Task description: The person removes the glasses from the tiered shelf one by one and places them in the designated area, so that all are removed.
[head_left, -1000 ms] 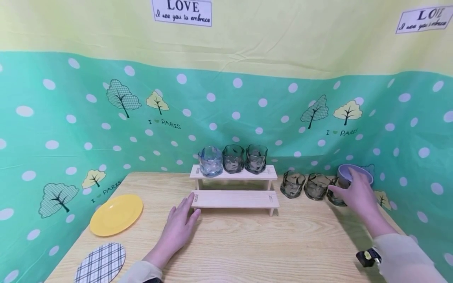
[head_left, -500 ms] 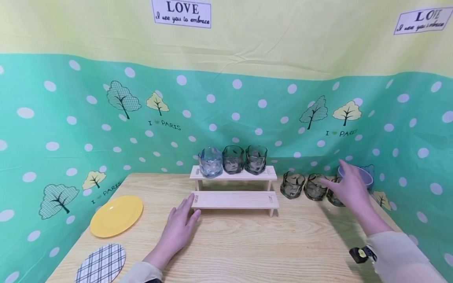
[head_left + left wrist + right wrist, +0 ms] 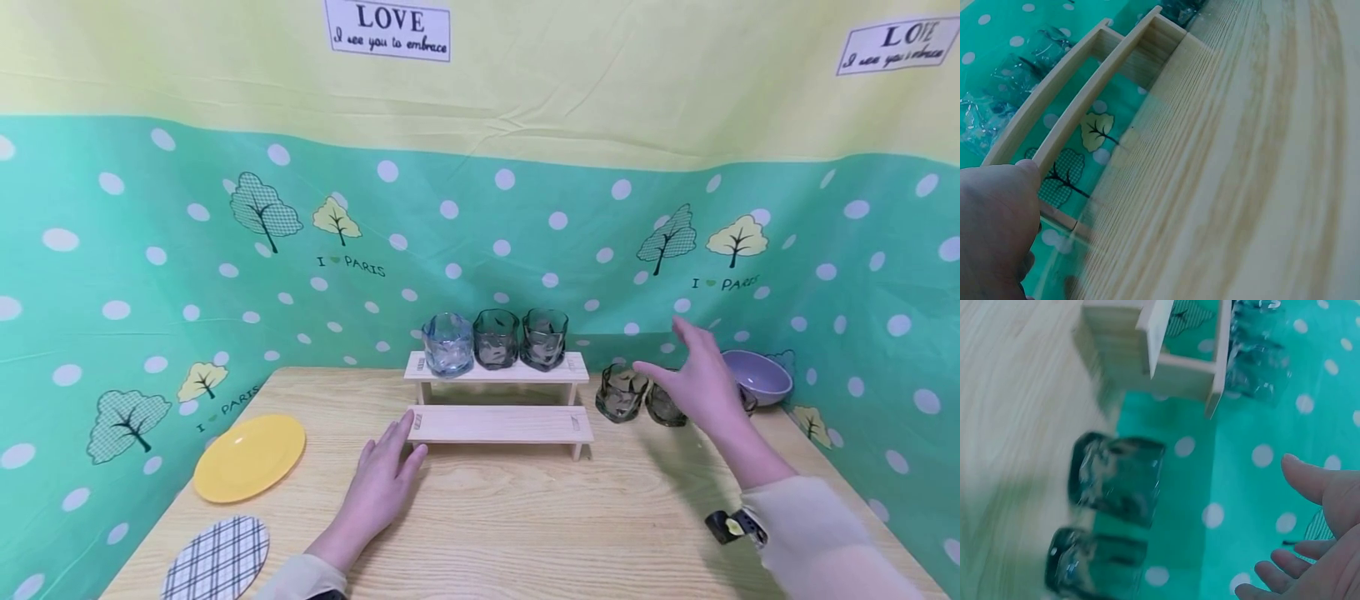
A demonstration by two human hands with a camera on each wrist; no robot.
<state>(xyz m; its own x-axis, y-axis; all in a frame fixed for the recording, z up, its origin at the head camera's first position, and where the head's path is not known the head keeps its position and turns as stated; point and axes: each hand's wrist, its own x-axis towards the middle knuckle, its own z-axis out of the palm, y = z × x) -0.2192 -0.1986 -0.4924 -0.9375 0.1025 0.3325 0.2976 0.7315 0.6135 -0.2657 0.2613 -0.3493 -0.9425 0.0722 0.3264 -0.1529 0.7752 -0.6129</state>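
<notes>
Right hand [image 3: 701, 385], fingers spread and holding nothing, hovers above the row of dark glasses [image 3: 621, 393] standing upright on the worktop [image 3: 525, 517] right of the wooden rack [image 3: 497, 422]; left hand [image 3: 384, 479] lies flat, touching the rack's near-left corner.

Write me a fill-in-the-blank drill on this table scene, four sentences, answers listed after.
1. The top step of the wooden shelf carries ____ glasses.
2. The plate near the table's left edge is coloured ____.
3. The left hand lies flat on the table, fingertips at the shelf's ____ step.
4. The right hand hovers with spread fingers above the dark glasses that stand on the ____.

Missing words: three; yellow; lower; table
</notes>
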